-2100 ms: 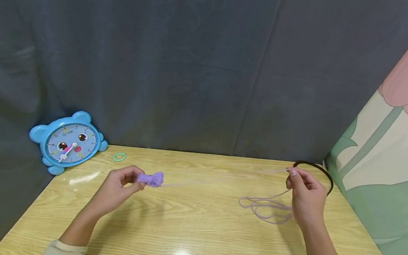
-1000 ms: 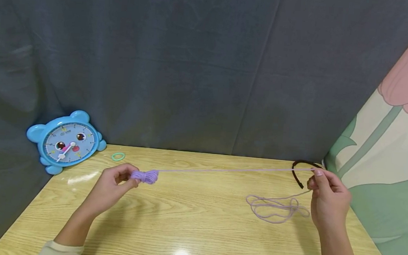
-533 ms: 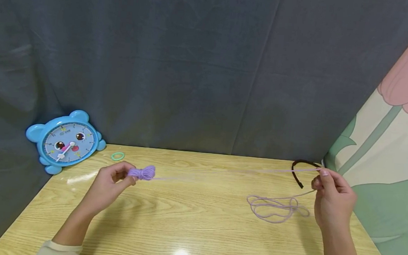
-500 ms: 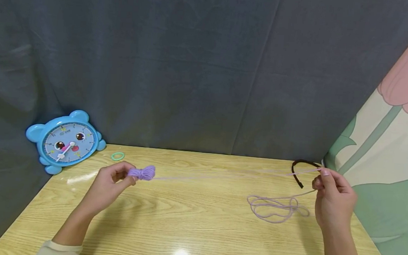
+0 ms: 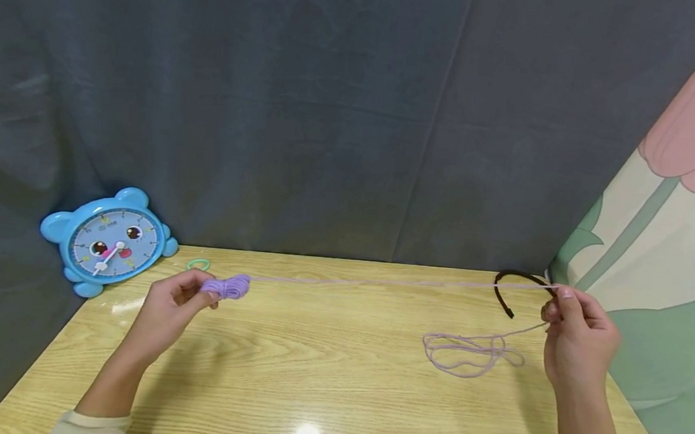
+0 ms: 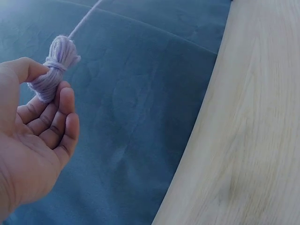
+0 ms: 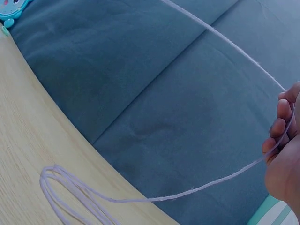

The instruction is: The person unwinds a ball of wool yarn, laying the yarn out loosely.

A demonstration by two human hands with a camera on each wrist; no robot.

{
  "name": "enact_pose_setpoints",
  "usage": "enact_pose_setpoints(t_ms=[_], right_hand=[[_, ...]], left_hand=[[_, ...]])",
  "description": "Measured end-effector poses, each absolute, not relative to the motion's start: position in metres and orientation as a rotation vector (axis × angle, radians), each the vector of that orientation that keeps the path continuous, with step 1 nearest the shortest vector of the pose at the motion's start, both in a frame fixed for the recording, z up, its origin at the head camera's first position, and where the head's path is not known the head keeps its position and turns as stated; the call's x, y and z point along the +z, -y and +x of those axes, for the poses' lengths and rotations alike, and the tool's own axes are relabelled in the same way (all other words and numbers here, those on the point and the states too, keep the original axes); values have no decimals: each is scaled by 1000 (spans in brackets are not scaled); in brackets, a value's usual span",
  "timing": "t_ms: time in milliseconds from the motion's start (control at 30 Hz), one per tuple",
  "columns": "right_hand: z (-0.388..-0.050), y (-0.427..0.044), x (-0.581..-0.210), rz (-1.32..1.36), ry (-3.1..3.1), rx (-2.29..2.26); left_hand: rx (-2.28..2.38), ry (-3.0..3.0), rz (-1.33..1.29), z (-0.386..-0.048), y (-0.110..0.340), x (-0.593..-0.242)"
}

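Observation:
In the head view my left hand [image 5: 167,310] pinches a small purple yarn bundle [image 5: 227,287], tied round its middle, between thumb and fingers above the table's left side. From the bundle a single strand [image 5: 367,282] runs nearly straight to my right hand [image 5: 582,341]. There the thumb and forefinger pinch it, and the yarn passes on through the curled fingers. Below that hand, a loose tail of yarn [image 5: 464,366] lies in loops on the table. The left wrist view shows the bundle [image 6: 54,70] close up, with the strand leaving its upper end.
A blue bear-shaped clock [image 5: 115,244] leans at the table's back left. A green ring [image 5: 198,264] lies beside it, partly behind my left hand. A black curved band [image 5: 501,298] lies at the back right, partly behind my right hand. Dark curtain [image 5: 304,140] hangs behind the wooden table [image 5: 312,376].
Both hands have moved apart, the left going left with the bundle and the right going right. The strand between them has lengthened; it sways in some earlier frames and is straighter now.

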State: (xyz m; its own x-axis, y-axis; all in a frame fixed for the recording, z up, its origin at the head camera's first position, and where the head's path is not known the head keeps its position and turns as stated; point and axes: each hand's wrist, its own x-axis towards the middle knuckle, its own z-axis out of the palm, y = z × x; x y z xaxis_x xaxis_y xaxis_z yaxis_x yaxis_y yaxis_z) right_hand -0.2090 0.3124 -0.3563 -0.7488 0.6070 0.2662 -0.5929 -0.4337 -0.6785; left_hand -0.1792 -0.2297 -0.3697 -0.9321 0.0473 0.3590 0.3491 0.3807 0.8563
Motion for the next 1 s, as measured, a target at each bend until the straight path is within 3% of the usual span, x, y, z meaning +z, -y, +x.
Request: enact_pose_setpoints(t_ms=[733, 1000], right_hand=[[-207, -319, -356, -62, 1039, 2160], [-207, -332, -353, -25, 902, 2188]], left_hand=[[-1942, 2037, -154, -183, 235, -363], [-1469, 2359, -61, -181, 231, -363]])
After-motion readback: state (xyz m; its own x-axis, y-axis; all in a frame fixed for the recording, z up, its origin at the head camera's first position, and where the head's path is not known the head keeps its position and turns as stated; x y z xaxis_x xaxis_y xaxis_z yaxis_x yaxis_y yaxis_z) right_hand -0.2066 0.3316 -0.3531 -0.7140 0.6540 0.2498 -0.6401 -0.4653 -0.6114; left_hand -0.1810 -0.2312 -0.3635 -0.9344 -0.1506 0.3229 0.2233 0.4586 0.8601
